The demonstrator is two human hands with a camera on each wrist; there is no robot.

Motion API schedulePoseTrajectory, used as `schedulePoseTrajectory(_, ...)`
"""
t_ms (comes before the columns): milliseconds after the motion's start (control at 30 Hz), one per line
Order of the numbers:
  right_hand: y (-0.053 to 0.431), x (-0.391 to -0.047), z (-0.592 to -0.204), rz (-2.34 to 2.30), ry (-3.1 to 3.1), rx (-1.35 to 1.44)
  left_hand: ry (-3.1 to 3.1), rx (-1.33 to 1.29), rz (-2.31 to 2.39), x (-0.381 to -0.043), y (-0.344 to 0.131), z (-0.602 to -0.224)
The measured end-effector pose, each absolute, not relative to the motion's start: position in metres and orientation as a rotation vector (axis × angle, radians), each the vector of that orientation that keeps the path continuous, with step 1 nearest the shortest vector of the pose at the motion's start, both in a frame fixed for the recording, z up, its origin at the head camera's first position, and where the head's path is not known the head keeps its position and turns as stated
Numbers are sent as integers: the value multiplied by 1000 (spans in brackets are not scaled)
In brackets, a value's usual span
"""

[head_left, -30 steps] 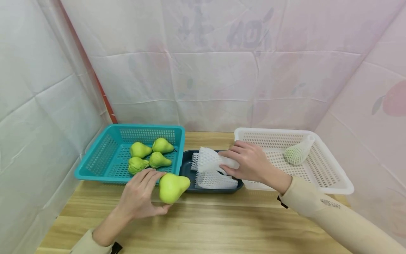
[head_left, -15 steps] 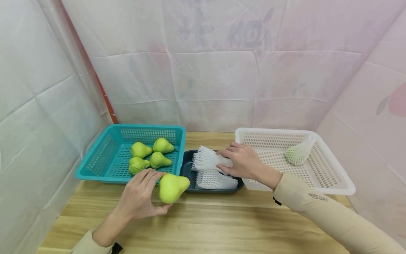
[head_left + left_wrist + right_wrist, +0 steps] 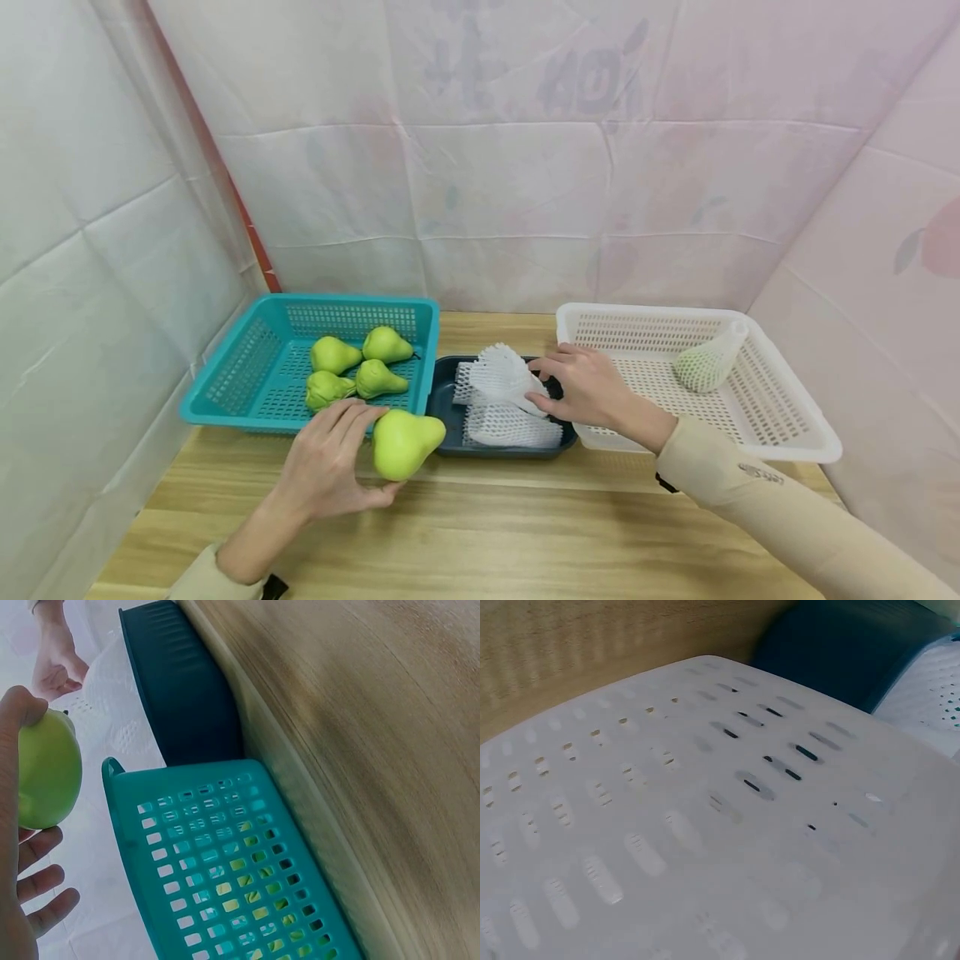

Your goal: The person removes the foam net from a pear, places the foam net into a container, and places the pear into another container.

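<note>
My left hand (image 3: 330, 462) holds a yellow-green pear (image 3: 405, 444) between thumb and fingers, above the table in front of the teal basket (image 3: 225, 414). In the left wrist view the same pear (image 3: 49, 771) shows beside the curved fingers. White foam fruit nets (image 3: 512, 425) lie piled in a dark blue tray (image 3: 444, 412). Over the tray's right side, my right hand (image 3: 588, 387) has thumb and fingers spread apart. Its thumb is at the edge of the top foam net (image 3: 501, 375), and dark tray shows in the gap. The right wrist view does not show these fingers.
Several green pears (image 3: 335, 356) lie in the teal basket at left. A white basket (image 3: 795, 433) stands at right, holding one pear in a foam net (image 3: 705, 360). All stand on a wooden table (image 3: 480, 533) before a white cloth backdrop (image 3: 495, 183).
My right hand moved left with the top net, then back slightly right; its fingers now stand apart and the net lies on the pile. The left hand and pear stay nearly still.
</note>
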State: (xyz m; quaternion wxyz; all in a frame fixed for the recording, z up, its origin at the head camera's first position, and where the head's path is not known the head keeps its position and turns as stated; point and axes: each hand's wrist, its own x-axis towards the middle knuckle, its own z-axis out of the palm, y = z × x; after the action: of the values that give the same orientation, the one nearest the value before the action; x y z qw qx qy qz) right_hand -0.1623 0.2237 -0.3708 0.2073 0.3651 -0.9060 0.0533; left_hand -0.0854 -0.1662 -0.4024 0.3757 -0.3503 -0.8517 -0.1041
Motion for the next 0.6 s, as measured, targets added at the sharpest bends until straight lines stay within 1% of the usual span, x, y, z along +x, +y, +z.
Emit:
schedulePoseTrajectory(400,242,-148,-367,171,-2588,879,-2191,-903,-255,-90,-174,-397)
schedulePoseTrajectory(600,252,-135,-367,183,-2564,872,-2194,-916,-239,-96,-182,-392)
